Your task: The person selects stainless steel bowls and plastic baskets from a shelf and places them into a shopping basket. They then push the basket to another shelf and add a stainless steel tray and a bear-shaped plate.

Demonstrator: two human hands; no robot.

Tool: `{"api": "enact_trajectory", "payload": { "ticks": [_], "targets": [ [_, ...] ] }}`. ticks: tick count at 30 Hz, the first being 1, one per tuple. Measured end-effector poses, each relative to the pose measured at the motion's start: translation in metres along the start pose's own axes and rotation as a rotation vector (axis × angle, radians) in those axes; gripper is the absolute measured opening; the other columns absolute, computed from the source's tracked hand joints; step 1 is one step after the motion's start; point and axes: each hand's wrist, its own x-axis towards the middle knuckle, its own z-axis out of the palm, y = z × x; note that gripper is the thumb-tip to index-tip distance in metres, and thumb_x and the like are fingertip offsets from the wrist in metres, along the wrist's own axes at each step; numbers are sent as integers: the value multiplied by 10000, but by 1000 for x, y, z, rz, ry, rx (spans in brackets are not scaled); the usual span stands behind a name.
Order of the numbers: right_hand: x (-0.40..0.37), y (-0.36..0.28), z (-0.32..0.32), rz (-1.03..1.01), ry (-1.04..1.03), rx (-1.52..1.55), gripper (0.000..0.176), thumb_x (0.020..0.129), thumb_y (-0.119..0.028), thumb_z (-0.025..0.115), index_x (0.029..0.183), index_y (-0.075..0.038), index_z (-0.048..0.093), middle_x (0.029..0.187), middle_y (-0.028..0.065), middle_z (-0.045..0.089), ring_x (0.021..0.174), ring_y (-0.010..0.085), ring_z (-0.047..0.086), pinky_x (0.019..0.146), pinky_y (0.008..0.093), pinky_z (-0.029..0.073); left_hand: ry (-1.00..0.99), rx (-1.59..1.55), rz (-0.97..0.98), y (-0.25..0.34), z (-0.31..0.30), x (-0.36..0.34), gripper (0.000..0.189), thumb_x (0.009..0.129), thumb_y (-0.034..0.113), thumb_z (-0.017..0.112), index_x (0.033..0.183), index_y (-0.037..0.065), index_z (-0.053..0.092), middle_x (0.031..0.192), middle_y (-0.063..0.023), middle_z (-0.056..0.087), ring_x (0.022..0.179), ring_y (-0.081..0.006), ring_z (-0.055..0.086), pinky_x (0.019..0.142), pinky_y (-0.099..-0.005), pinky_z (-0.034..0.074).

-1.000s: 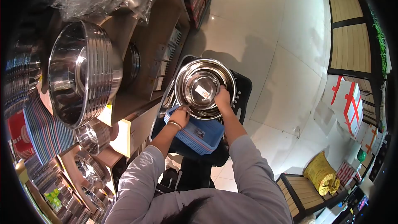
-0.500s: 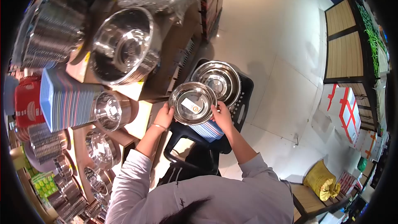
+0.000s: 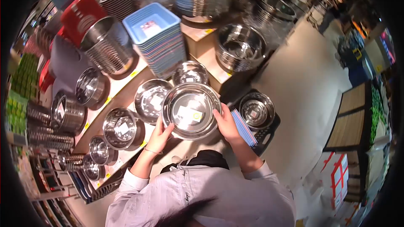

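Between my two hands I hold a round stainless steel basin [image 3: 181, 128] with a white label on its inside. My left hand [image 3: 158, 138] grips its lower left rim, thumb on top. On the right rim, my right hand [image 3: 226, 122] closes the same way. Behind the held basin, a steel bowl [image 3: 145, 101] and another steel bowl [image 3: 190, 72] stand on the shelf, partly covered by it. To the right, shiny steel bowls [image 3: 256, 110] sit on a black stool [image 3: 273, 129], beside a stack of blue and pink plastic baskets [image 3: 243, 128].
A tall stack of blue plastic baskets [image 3: 160, 44] rises from the stepped shelf [image 3: 134, 73]. Steel pot stacks [image 3: 107, 48] and a large steel basin [image 3: 240, 47] line the shelf. Pale tiled floor [image 3: 303, 80] lies to the right, with red-taped white boxes [image 3: 336, 176].
My view has turned left toward the shelf. The held basin has moved away from the stool and is now in front of the shelf bowls, still in both hands.
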Motion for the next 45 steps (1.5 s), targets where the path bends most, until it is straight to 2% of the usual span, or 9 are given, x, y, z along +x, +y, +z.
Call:
{"api": "enact_trajectory", "payload": {
  "ticks": [3, 6, 14, 19, 26, 34, 36, 39, 45],
  "targets": [
    [-17, -33, 94, -14, -151, 125, 401, 848, -41, 492, 1198, -13, 299, 1042, 123, 513, 915, 141, 529, 787, 243, 425, 145, -292, -76, 7, -70, -50, 576, 865, 129, 483, 1343, 53, 171, 1214, -77, 418, 905, -114, 504, 750, -246, 451],
    [-19, -38, 183, -92, -323, 100, 456, 808, -7, 539, 1194, -5, 295, 1095, 136, 433, 922, 152, 532, 741, 236, 454, 370, -219, 88, -8, -140, -91, 555, 873, 140, 465, 1342, 75, 175, 1196, -77, 429, 976, -131, 499, 672, -254, 495],
    [-9, -59, 396, -403, -611, -205, 487, 783, -117, 599, 1175, 54, 367, 1074, 154, 523, 878, 145, 568, 730, 258, 473, 885, -311, 376, 11, -282, -150, 402, 904, 278, 427, 1229, 55, 349, 776, -26, 573, 589, -88, 550, 510, -202, 443],
    [45, -27, 496, -478, -546, -219, 335, 793, -91, 566, 1088, 50, 492, 868, 63, 588, 712, 86, 531, 631, 216, 433, 994, -218, 271, 5, -358, -131, 467, 892, 346, 426, 1252, 67, 321, 765, -69, 573, 556, -115, 571, 467, -211, 453],
    [85, -14, 532, -611, -499, -478, 408, 775, -175, 550, 1105, 56, 481, 842, 165, 605, 754, 230, 587, 698, 314, 450, 871, -270, 185, 6, -391, -106, 686, 867, 257, 470, 1331, 57, 7, 713, -152, 584, 476, -184, 576, 390, -241, 463],
    [83, -16, 546, -614, -512, -714, 409, 767, -206, 527, 1102, 27, 501, 980, 221, 578, 912, 312, 568, 808, 351, 427, 855, -395, 201, -4, -402, -103, 446, 861, 171, 489, 1166, 33, 194, 751, -171, 596, 500, -155, 564, 419, -238, 472],
    [81, -15, 547, -579, -516, -718, 395, 773, -212, 524, 1088, 26, 513, 984, 220, 577, 904, 317, 569, 804, 353, 429, 850, -398, 226, -8, -401, -104, 520, 863, 185, 494, 1218, 17, 153, 766, -177, 598, 513, -161, 568, 431, -242, 477],
    [83, -6, 548, -636, -507, -695, 349, 770, -195, 507, 1036, 28, 536, 924, 254, 576, 900, 392, 539, 823, 422, 415, 901, -400, 285, -5, -386, -110, 799, 873, 203, 483, 1305, 0, -158, 827, -186, 606, 523, -170, 573, 442, -241, 479],
    [77, -4, 545, -691, -464, -721, 376, 777, -215, 537, 1046, 48, 520, 958, 249, 565, 925, 380, 531, 829, 413, 411, 877, -369, 260, -3, -358, -125, 771, 876, 224, 480, 1332, 35, -113, 873, -159, 613, 509, -138, 564, 440, -221, 473]
  ]
}}
